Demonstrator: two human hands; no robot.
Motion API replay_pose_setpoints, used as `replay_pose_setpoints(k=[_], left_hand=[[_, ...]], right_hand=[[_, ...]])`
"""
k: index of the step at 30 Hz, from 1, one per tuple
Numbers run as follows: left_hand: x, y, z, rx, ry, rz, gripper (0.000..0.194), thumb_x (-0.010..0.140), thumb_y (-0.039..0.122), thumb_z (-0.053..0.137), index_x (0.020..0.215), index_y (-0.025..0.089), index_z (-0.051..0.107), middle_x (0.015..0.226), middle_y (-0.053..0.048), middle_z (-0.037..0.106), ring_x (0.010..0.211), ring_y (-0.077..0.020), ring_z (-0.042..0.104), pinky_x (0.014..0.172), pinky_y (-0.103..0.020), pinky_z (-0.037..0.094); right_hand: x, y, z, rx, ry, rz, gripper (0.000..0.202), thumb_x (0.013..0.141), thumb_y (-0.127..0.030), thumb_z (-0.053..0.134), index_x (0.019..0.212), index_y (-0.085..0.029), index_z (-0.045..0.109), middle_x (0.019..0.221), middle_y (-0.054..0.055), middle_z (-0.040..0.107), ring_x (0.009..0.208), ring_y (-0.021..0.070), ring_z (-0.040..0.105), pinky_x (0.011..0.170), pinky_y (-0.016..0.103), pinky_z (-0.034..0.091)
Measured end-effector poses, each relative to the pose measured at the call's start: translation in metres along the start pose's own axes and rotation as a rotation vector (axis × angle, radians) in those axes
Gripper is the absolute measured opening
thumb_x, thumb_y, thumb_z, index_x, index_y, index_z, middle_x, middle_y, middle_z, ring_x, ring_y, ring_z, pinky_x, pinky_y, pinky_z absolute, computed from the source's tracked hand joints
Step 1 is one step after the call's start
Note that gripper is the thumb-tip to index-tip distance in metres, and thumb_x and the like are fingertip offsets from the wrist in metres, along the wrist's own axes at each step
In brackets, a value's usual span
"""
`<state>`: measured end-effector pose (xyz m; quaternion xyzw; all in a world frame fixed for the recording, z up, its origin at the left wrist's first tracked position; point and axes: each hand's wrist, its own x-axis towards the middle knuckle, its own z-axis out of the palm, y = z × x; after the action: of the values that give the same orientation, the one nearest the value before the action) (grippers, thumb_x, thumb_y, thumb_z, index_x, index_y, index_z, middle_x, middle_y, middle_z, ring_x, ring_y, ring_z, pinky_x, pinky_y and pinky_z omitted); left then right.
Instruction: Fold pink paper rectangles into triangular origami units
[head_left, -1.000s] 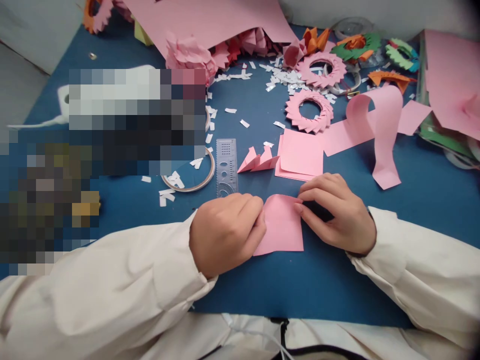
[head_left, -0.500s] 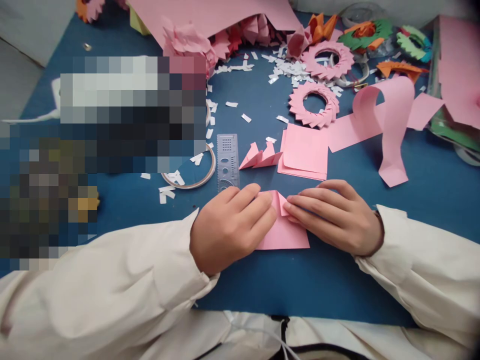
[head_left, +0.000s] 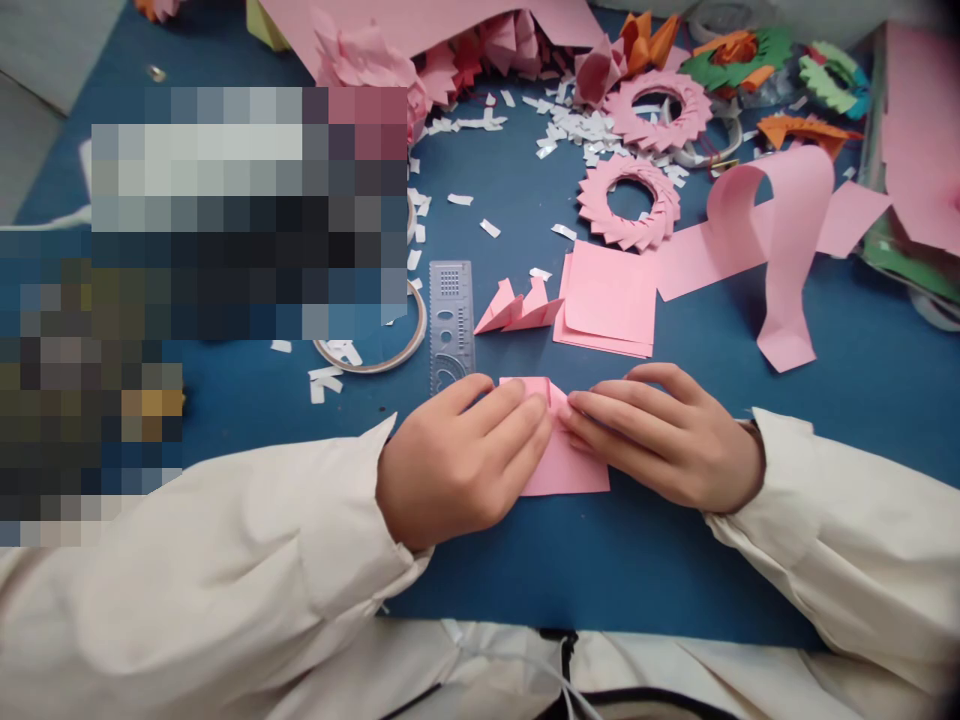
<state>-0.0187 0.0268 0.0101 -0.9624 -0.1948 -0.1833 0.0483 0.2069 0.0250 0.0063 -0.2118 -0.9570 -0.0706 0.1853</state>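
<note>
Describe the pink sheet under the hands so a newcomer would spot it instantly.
On the blue table, find the stack of pink squares, then look just nearer the person. The sheet lies between the left hand and right hand. Unlike the untouched stack, it has both hands' fingers on it and its far right corner folded inward.

A small sheet of plain pink paper (head_left: 574,472) lay on the blue tabletop (head_left: 585,570), its near edge straight, its far right corner folded inward to a slanting edge, and its left part largely hidden.
</note>
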Motion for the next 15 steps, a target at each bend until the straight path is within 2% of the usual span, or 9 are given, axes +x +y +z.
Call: replay_pose_setpoints(k=[8,15], left_hand=[[0.0010,-0.0011,-0.0015,-0.012,-0.053,0.037,0.027,0.089,0.010,0.040,0.107,0.003,0.058,0.103,-0.015,0.064,0.097,-0.0276,0.060,0.071,-0.038,0.052],[0.0007,0.0000,-0.0014,0.010,-0.056,0.025,0.028,0.090,0.012,0.037,0.106,0.006,0.059,0.103,-0.014,0.064,0.098,-0.0244,0.059,0.074,-0.036,0.052]], right_hand=[[0.0011,0.0003,0.0017,0.038,0.032,0.006,0.019,0.082,-0.019,0.059,0.098,-0.009,0.061,0.093,0.007,0.067,0.086,0.0165,0.060,0.074,0.034,0.047],[0.0006,-0.0012,0.0023,0.019,-0.026,0.071,0.023,0.087,-0.024,0.051,0.104,-0.013,0.060,0.111,0.006,0.062,0.103,0.0194,0.056,0.083,0.037,0.044]])
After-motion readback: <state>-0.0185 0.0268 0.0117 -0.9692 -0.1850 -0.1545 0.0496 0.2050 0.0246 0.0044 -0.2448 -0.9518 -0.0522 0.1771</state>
